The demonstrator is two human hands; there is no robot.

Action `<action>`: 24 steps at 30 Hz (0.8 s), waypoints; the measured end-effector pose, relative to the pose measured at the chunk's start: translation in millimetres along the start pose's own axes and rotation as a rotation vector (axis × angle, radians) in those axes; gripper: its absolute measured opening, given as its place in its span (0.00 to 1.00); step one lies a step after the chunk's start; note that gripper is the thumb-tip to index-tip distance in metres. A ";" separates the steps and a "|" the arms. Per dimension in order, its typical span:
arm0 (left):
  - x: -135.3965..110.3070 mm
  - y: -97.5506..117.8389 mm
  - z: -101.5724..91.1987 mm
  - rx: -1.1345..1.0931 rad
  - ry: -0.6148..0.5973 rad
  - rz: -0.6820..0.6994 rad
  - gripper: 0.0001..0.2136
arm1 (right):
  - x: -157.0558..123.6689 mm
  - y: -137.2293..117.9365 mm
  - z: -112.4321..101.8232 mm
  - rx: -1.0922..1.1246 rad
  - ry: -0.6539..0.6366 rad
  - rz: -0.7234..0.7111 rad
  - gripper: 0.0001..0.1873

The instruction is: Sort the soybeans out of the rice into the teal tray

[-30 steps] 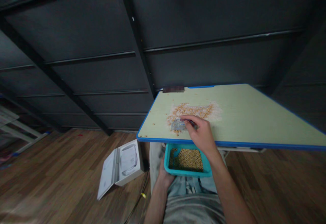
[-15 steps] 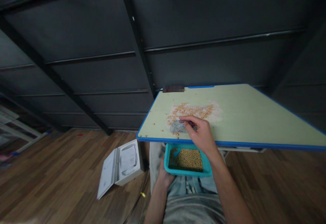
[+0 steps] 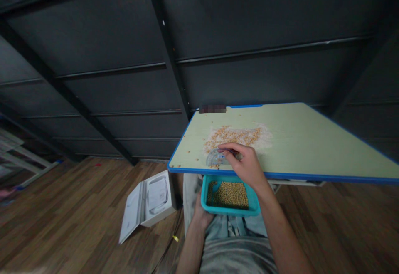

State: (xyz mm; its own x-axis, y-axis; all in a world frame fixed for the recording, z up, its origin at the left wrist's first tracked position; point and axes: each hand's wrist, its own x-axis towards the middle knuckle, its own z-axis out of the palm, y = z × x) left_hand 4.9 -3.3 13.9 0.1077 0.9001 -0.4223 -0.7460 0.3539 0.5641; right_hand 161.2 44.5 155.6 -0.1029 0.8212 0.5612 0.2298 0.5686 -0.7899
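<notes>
My right hand (image 3: 241, 157) is over the near left part of the table, its thumb and fingers closed on a clear half-round plastic protractor (image 3: 213, 157). The protractor lies low against the tabletop, and a few loose soybeans (image 3: 215, 166) are by its near edge. Just beyond it, more soybeans (image 3: 230, 136) are spread among white grains (image 3: 264, 137). Below the table edge, my left hand (image 3: 202, 213) grips the left side of a teal plastic basin (image 3: 230, 212) over my lap; its fingers are mostly hidden. Many soybeans (image 3: 232, 194) fill the basin's bottom.
The pale green table (image 3: 311, 145) has a raised-looking blue edge (image 3: 280, 177). Stray beans dot its left side, and a blurred dark object (image 3: 212, 109) sits at its far left corner. An open white box (image 3: 157, 197) and a cable (image 3: 166, 249) lie on the wooden floor.
My right hand has shifted slightly left and toward me with the protractor. Beans beside it have moved closer to the table's near edge. The left hand and basin stay nearly still.
</notes>
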 end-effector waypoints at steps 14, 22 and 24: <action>-0.4 -0.2 -1.2 -0.032 0.028 0.014 0.17 | -0.8 -3.3 -1.0 0.019 -0.096 -0.011 0.14; 2.6 -1.9 -4.8 -0.035 -0.008 -0.003 0.18 | 0.6 3.3 1.9 -0.054 -0.009 -0.002 0.13; 2.6 -2.4 -5.6 -0.021 -0.005 0.012 0.16 | 0.8 3.8 1.8 -0.036 0.012 -0.001 0.13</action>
State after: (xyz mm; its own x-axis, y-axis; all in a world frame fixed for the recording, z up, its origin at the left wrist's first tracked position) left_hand 3.3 -3.3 7.4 0.1022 0.9055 -0.4119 -0.7611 0.3377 0.5538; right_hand 160.3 47.4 152.6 -0.0918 0.8202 0.5647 0.2640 0.5669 -0.7803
